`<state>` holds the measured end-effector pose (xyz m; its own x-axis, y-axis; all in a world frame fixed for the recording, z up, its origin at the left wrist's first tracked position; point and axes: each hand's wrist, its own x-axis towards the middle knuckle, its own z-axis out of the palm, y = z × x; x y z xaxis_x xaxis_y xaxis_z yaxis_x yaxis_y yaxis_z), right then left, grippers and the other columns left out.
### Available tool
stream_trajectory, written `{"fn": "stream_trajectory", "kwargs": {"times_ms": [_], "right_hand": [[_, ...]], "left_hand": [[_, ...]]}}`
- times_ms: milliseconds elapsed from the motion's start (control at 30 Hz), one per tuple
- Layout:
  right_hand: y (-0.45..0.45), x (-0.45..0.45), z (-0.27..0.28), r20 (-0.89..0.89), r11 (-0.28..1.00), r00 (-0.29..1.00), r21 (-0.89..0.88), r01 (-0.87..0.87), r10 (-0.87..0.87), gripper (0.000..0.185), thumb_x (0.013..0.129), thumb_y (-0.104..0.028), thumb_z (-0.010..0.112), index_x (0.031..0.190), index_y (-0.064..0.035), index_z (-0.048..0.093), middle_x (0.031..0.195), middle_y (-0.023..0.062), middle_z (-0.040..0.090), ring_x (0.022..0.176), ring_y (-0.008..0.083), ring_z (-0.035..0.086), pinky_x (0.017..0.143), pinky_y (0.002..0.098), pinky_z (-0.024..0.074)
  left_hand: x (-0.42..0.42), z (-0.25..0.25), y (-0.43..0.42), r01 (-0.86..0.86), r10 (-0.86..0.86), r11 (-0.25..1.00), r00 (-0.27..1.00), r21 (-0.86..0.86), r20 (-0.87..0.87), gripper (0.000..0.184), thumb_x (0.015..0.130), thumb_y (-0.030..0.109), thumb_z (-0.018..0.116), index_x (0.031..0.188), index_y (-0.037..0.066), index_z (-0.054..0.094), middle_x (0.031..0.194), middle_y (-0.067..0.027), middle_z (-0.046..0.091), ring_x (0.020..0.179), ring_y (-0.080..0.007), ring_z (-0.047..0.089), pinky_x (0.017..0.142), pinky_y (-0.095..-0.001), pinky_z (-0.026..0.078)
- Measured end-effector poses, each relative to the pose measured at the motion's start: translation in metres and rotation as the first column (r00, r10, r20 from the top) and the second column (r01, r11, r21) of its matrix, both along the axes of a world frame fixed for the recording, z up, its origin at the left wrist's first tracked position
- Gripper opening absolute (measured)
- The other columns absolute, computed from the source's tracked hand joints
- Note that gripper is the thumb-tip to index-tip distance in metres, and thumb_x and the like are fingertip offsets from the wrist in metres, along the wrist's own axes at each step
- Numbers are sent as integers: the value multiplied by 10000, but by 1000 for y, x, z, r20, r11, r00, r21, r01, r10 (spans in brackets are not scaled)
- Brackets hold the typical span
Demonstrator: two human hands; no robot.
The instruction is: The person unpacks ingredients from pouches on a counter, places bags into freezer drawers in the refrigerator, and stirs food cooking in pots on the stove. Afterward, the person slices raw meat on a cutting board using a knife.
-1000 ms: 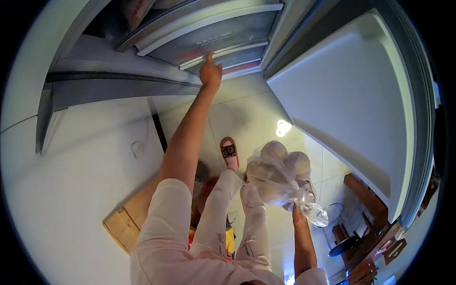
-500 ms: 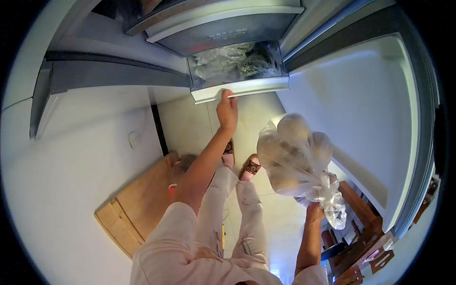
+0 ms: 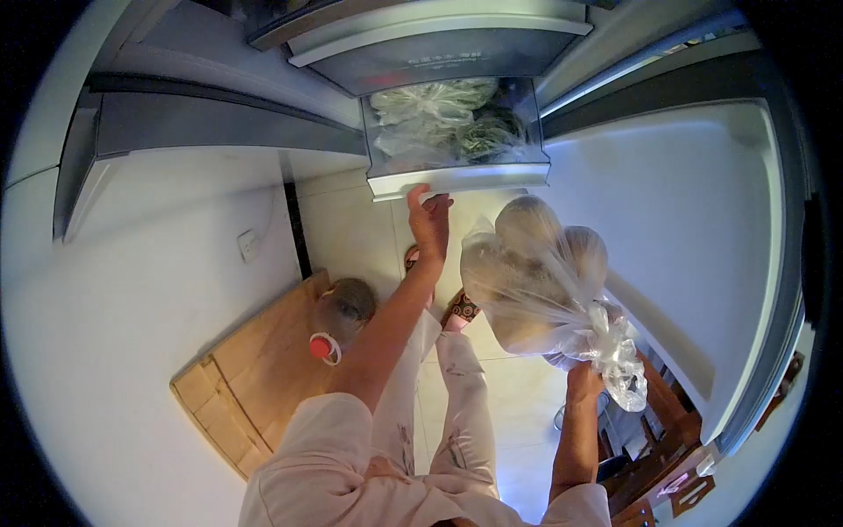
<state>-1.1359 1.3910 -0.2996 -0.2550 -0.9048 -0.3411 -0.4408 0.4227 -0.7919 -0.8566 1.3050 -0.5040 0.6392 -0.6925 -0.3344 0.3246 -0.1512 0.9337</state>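
My left hand (image 3: 430, 227) is at the lower edge of the pulled-out fridge drawer (image 3: 461, 181). One fingertip overlaps the white drawer front, and the fingers are loosely bent and apart, with nothing in them. Inside the drawer lie clear plastic bags (image 3: 435, 101), some with dark green contents. On the right, my right hand (image 3: 584, 379) grips the gathered neck of a clear plastic bag (image 3: 536, 290). Several large, round, brownish things fill that bag; their kind is hard to make out through the plastic. The bag hangs in front of the open fridge door.
The open fridge door (image 3: 676, 211) takes up the right side. Above the pulled drawer is another drawer front (image 3: 448, 57). At lower left, a large clear bottle with a red cap (image 3: 321, 348) stands by a wooden board (image 3: 255, 378). Wooden furniture (image 3: 654, 448) is at lower right.
The drawer stands slightly further out, showing more of its bags. My left hand's fingers have loosened from the drawer front. The bag in my right hand has shifted a little to the left.
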Motion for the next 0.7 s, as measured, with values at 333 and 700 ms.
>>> {"fn": "stream_trajectory", "kwargs": {"times_ms": [333,700], "right_hand": [[13,1,-3,4,1000,1000,28,-7,7,213,852,-185,554,981,-17,569,904,80,589,832,183,549,731,314,446],[42,-10,-16,37,998,999,65,-1,-1,204,850,-177,551,974,-16,569,897,85,590,827,187,553,728,315,448]], "left_hand": [[-7,27,-31,-335,348,932,731,135,-587,183,794,-7,602,924,78,505,918,-66,578,875,-204,594,790,-338,502],[-5,12,-87,-349,215,934,717,-74,-663,287,794,-74,587,1013,1,417,980,-109,545,924,-204,582,937,-342,491]]}}
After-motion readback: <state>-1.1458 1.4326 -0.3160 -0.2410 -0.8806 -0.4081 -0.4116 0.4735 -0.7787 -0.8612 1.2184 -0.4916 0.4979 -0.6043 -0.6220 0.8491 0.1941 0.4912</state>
